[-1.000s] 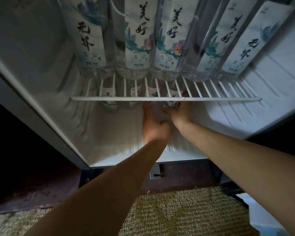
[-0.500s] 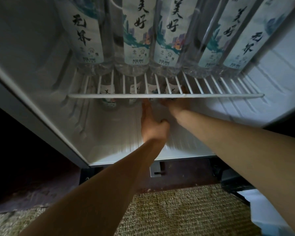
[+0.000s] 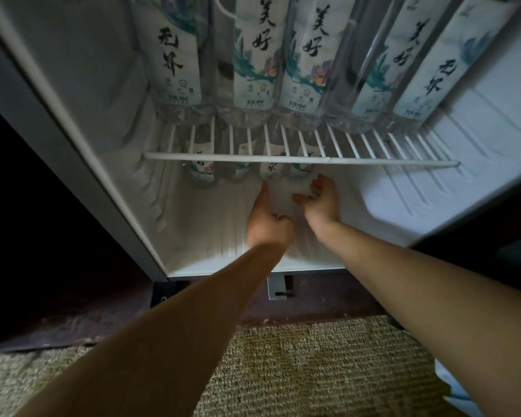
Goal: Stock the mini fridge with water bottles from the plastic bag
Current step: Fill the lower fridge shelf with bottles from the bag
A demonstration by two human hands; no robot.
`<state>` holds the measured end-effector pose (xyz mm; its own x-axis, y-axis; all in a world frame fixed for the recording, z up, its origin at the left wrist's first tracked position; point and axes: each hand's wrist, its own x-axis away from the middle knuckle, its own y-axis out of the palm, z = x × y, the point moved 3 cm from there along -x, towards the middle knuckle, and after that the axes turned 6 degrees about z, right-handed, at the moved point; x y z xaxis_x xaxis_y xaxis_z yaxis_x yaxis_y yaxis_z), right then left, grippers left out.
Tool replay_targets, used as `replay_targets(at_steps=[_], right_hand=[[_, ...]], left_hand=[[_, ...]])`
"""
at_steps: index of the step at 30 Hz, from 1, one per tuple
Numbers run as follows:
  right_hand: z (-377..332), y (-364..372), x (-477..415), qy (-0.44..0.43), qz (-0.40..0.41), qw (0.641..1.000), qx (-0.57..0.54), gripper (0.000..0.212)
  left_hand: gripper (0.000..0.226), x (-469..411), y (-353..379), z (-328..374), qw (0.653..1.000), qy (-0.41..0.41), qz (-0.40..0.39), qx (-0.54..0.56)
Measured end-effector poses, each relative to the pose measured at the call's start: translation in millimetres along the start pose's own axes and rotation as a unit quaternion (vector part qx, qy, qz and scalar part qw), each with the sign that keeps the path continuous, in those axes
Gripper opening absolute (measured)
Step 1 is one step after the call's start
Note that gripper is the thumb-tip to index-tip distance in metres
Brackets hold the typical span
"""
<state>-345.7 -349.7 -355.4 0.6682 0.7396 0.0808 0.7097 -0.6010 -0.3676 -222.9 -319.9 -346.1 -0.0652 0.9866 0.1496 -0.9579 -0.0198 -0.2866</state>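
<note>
The mini fridge [image 3: 109, 182] stands open in front of me. Several labelled water bottles [image 3: 253, 70] stand on its white wire shelf [image 3: 373, 161]. More bottles [image 3: 269, 171] stand at the back of the bottom compartment, partly hidden by the shelf. Both my hands are inside that compartment. My left hand [image 3: 268, 224] points its index finger at the base of a back bottle, with the tip close to it. Just in front of the rightmost lower bottle [image 3: 301, 170], my right hand [image 3: 321, 201] has relaxed fingers and holds nothing.
The ribbed fridge floor [image 3: 388, 206] to the right of my hands carries no bottles. Woven carpet [image 3: 283, 371] lies in front of the fridge. A pale plastic thing [image 3: 451, 383] shows at the bottom right edge. The left side is dark.
My right hand has drawn back from under the shelf, and its fingers no longer reach the back bottles. My left hand has stayed almost where it was.
</note>
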Motion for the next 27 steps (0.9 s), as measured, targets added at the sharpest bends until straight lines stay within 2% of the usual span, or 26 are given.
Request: replay_targets(at_steps=[3,6,10,12,13,17,21,25,27], right_hand=[[7.3,-6.8,20.7,-0.038,0.018,0.998,0.043,0.06],[10.5,-15.0,43.9,-0.093,0.022,0.989,0.116,0.052],[4.2,-32.4,60.8,-0.064,-0.062,0.982,0.166,0.052],[-4.6,-47.5,62.3,-0.024,-0.124,0.973,0.193,0.055],[-11.1,-57.6,65.7,0.004,-0.148,0.97,0.194,0.056],[-33.4,-91.8,94.0,0.075,-0.175,0.968,0.163,0.046],[-61.2,-121.7,138.3,0.124,-0.186,0.971,0.089,0.032],[-98.6,-150.6,191.2,0.122,-0.191,0.974,0.024,0.034],[-117.7,-165.7,220.3,0.113,-0.201,0.973,-0.006,0.033]], left_hand=[[0.056,-3.7,-11.6,0.5,0.997,0.011,0.003,-0.072],[0.04,-4.0,-31.0,1.6,0.993,-0.024,-0.019,-0.111],[0.03,7.1,-61.0,10.5,0.978,-0.073,-0.097,-0.167],[0.033,16.3,-71.0,19.5,0.962,-0.091,-0.153,-0.205],[0.035,22.4,-75.8,24.3,0.961,-0.097,-0.156,-0.207],[0.032,58.8,-91.3,43.5,0.972,-0.151,-0.137,-0.117],[0.03,108.1,-103.9,80.5,0.98,-0.159,-0.111,-0.047],[0.03,165.5,-121.6,115.1,0.979,-0.184,-0.075,0.046],[0.028,189.9,-135.1,130.1,0.983,-0.169,-0.026,0.072]])
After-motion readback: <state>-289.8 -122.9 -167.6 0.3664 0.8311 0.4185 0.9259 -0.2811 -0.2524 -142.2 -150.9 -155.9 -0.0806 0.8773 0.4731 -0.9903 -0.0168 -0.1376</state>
